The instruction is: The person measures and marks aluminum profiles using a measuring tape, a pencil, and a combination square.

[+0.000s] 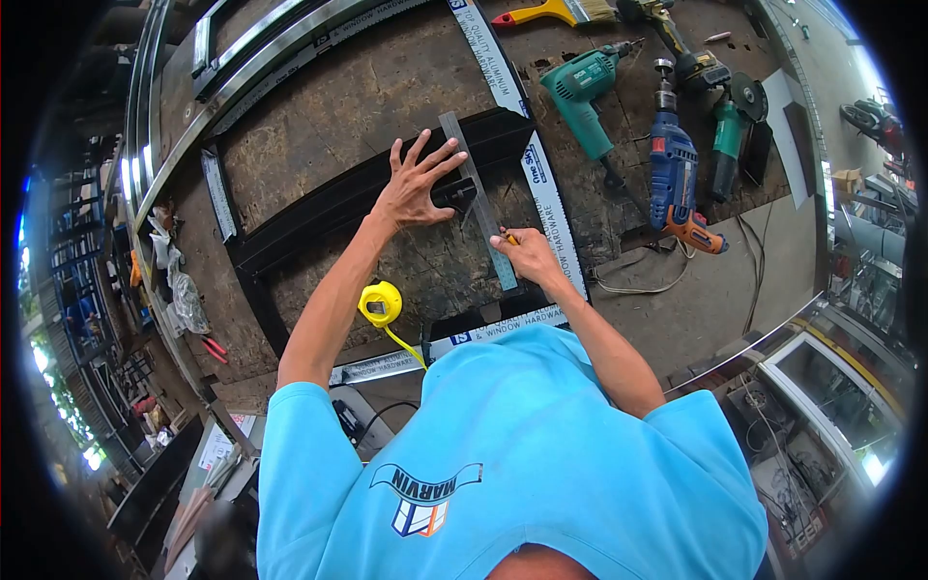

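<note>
My left hand [418,188] lies with spread fingers over a black aluminum profile [338,198], its fingertips at the edge of a steel ruler [480,198]. The ruler rests across the profile, and a small dark piece beside it sits partly under my thumb. My right hand [534,259] is closed in a pinch around a short yellow pencil [510,239], close to the ruler's lower end. A yellow tape measure [380,304] lies nearer my body, its yellow strip running toward my shirt.
Along the workbench's right lie a green drill [583,92], a blue drill [673,164], an angle grinder [730,135] and a paintbrush [556,13]. Labelled aluminum frame bars [543,184] border the work. Red-handled pliers [215,349] and plastic wrap [188,290] lie left.
</note>
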A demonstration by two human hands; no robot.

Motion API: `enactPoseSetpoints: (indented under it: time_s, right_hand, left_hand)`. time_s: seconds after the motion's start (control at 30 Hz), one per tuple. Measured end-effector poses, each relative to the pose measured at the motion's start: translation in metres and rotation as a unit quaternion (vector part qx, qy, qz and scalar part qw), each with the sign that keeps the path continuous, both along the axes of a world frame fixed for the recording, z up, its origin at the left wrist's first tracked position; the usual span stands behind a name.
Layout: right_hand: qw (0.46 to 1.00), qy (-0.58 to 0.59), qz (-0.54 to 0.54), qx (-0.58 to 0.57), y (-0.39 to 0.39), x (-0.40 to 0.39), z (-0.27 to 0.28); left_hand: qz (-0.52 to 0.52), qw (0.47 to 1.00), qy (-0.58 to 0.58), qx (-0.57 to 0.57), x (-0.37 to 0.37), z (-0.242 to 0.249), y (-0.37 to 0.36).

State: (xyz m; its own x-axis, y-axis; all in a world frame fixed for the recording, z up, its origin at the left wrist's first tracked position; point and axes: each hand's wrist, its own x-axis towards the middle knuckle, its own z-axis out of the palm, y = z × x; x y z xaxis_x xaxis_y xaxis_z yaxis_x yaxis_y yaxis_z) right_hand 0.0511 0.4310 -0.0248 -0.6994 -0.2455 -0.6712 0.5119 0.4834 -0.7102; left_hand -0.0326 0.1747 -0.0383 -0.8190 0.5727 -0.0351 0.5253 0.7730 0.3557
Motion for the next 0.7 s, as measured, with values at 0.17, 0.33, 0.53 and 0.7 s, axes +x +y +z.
enactPoseSetpoints:
  time_s: [0.17,0.33,0.53,0.7]
  right_hand:
    - [1.000,-0.016,-0.008,-0.021,0.001,0.001,0.002]
    - [0.999,-0.022,-0.041,-0.020,0.000,-0.002,0.017]
    - [0.977,0.161,-0.138,-0.027,0.015,-0.063,0.049]
    - [0.910,0.317,-0.187,-0.193,-0.016,-0.115,0.025]
  left_hand:
    - [-0.001,1.000,-0.005,0.010,0.000,0.002,-0.001]
    - [-0.002,1.000,-0.007,0.015,0.000,0.001,-0.001]
    - [-0.001,0.999,-0.003,0.035,-0.001,0.001,0.000]
    - [0.000,1.000,-0.015,0.021,-0.002,0.003,-0.001]
